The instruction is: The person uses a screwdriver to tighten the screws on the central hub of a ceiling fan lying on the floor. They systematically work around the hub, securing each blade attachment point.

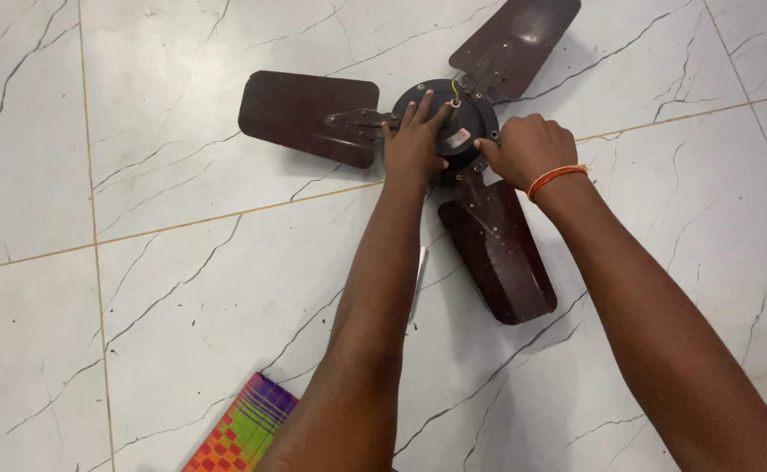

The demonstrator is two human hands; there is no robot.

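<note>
A dark brown ceiling fan lies on the white marble floor, its round motor hub [467, 103] in the upper middle. Three blades spread out from it: one to the left [305, 109], one to the upper right [519, 35], one toward me [502, 258]. My left hand [414, 140] rests flat on the left side of the hub, fingers spread. My right hand [528, 149], with an orange thread around the wrist, is curled at the hub's right edge where the near blade's bracket joins it. What its fingers pinch is hidden.
A bright checked cloth [239, 433] in green, orange and purple lies at the bottom edge. A thin pale strip [419, 275] shows on the floor beside my left forearm. The floor tiles [139, 262] have golden joint lines.
</note>
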